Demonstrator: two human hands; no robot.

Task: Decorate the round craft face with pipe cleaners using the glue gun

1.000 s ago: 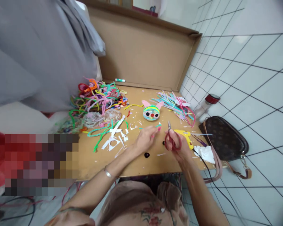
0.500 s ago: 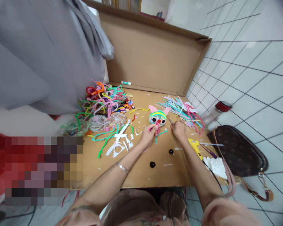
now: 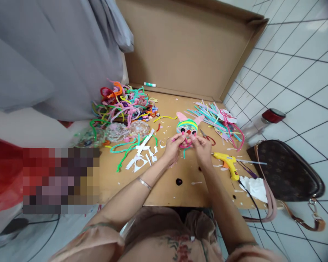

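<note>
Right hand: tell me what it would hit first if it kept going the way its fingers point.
The right hand points away from the person and slightly left, so it would probably first meet the pink pipe cleaner pinched at its fingertips, then the craft face just beyond. Depth is hard to judge.

Glue gun (image 3: 227, 162), handbag (image 3: 285, 171), scissors (image 3: 207, 137)

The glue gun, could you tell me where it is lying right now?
In the head view, the yellow glue gun lies on the cardboard table, just right of the right hand, beside the white tissue.
</note>
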